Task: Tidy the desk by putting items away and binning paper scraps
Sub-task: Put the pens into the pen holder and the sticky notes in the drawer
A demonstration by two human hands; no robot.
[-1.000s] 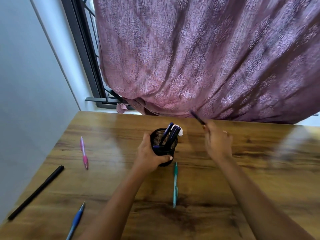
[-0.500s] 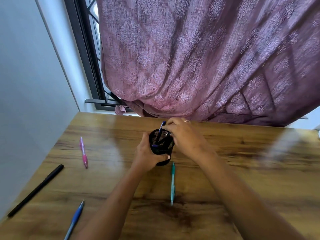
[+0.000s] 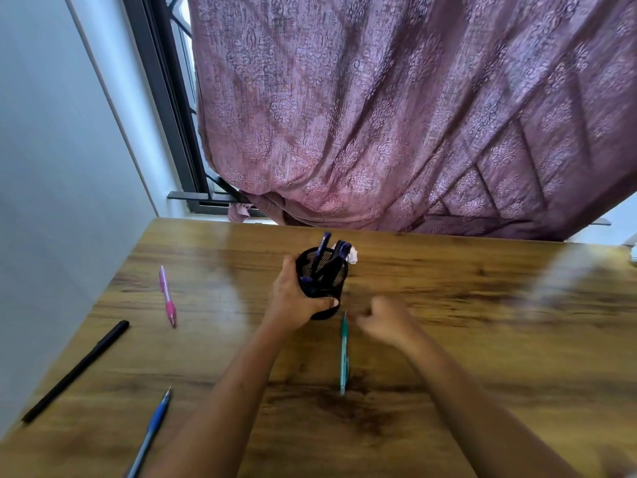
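white print on purple pen (image 3: pixel 323 248) in mesh cup (image 3: pixel 322 284), too blurred to read.

right hand (image 3: pixel 382 322) blurred, perhaps empty, blue pen (image 3: pixel 153 429) cropped

Four pens lie loose on the brown wooden tabletop (image 3: pixel 482 339): one pink plastic pen (image 3: pixel 168 298) at left, one long black pen (image 3: pixel 77 369) at lower left, one blue pen (image 3: pixel 151 432) at the bottom edge and one slim teal pen (image 3: pixel 343 353) at centre. There is one black wire-mesh pen cup (image 3: pixel 324 288), with at least three dark purple-capped pens (image 3: pixel 324 243) in it. There is one crumpled white paper scrap (image 3: pixel 353 256). Two hands show, the left hand (image 3: pixel 293 300) and the right hand (image 3: pixel 384 322).
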